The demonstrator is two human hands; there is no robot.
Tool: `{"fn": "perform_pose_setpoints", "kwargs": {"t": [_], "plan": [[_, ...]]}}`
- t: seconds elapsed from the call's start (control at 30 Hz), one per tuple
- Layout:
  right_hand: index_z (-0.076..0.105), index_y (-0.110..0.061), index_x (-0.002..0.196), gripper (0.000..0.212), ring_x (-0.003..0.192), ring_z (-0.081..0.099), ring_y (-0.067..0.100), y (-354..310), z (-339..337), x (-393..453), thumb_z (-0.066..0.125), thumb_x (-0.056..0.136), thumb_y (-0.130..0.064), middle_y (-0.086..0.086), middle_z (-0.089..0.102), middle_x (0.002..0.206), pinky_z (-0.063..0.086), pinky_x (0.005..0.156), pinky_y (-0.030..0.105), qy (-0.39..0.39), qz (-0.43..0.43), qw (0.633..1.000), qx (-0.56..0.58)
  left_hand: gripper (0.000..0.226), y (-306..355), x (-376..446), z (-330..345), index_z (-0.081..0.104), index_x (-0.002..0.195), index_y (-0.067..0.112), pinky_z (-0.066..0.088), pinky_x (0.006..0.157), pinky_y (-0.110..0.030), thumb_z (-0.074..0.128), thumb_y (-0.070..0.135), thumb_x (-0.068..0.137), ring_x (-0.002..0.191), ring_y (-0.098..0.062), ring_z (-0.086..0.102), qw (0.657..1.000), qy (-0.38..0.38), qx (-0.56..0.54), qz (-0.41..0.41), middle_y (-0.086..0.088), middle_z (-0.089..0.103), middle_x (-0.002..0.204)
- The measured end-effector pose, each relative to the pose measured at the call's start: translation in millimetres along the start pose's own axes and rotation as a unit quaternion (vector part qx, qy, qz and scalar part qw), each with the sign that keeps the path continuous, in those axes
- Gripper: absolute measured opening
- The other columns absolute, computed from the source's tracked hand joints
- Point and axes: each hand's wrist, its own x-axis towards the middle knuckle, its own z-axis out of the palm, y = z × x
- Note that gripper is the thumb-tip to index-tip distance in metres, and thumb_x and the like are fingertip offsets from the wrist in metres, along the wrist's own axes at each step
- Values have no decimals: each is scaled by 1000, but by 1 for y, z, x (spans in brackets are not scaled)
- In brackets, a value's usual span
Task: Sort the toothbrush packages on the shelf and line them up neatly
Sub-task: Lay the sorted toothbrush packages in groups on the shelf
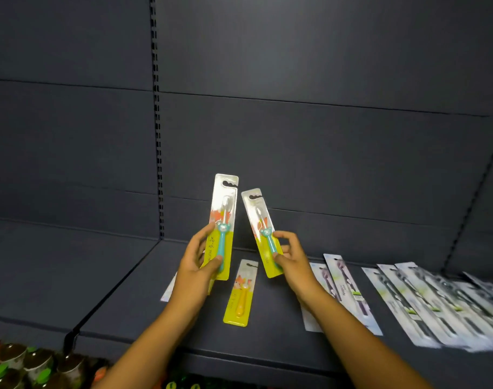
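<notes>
The left hand (199, 259) grips one teal toothbrush package (222, 220), and the right hand (291, 255) pinches another (260, 228), both above the shelf (133, 290). An orange package (241, 293) lies between the hands; the shelf left of them is bare.

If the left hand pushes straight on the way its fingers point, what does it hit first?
Probably the shelf's dark back panel. The left hand, gripping a teal toothbrush package, points up and away from the camera; nothing else shows in that line, though depth is unclear.

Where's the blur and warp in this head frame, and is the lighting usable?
Head view: dim, flat light; held teal toothbrush packs fairly sharp; white packs at right edge smeared; bottles at bottom left soft; upright strip bows from wide-angle distortion.
</notes>
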Motion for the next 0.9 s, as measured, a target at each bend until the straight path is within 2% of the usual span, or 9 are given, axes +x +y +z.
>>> {"fn": "perform_pose_setpoints", "kwargs": {"t": [0.1,0.23,0.3,0.43,0.53,0.63,0.77,0.9], "plan": [[50,-24,125,44,79,69,13,-4,-47,-13,51,94,6,16,65,97,56,63,25,34,-30,999,2,63,5,-3,39,48,136,30,51,99,-41,60,-9,88,123,-15,57,999,-32,2,16,2,57,138],[50,-27,124,42,86,72,17,-3,-110,-33,57,94,1,10,67,100,61,71,34,64,-41,997,8,62,13,-15,100,49,135,32,57,89,-32,64,-5,87,117,-14,61,998,-59,-4,20,1,59,134],[50,-28,123,41,87,72,17,-2,-143,-45,58,94,-1,9,67,101,61,69,32,78,-48,996,6,63,15,-23,131,49,134,30,57,84,-29,66,-6,85,113,-14,64,997,-74,-9,17,-1,61,131],[49,-29,124,41,89,70,19,3,-210,-71,59,94,-3,8,67,101,60,72,33,103,-62,993,-10,62,19,-43,196,51,132,31,59,81,-32,68,-6,84,109,-17,66,995,-98,-18,10,-3,64,126],[50,-30,124,43,88,70,21,12,-263,-92,60,93,-2,11,66,100,61,71,36,117,-63,991,-17,62,20,-56,249,51,132,28,60,76,-30,67,-7,84,103,-14,68,993,-111,-25,4,0,62,124],[50,-29,124,43,87,70,20,21,-318,-112,60,93,0,10,66,100,60,69,32,133,-58,989,-28,61,19,-68,303,50,132,29,59,72,-27,68,-4,84,103,-11,68,991,-132,-30,-3,3,60,125],[50,-28,125,44,91,70,20,38,-386,-131,61,93,-1,8,68,103,60,71,35,164,-45,984,-48,62,11,-78,371,49,133,28,59,72,-28,69,-4,84,101,-13,69,986,-159,-44,-9,0,59,126],[50,-27,126,43,92,70,19,56,-449,-140,59,93,0,7,68,105,61,74,37,197,-39,978,-52,62,-4,-81,435,49,133,29,58,71,-24,68,-6,84,99,-10,69,981,-185,-57,-25,5,59,125]]}}
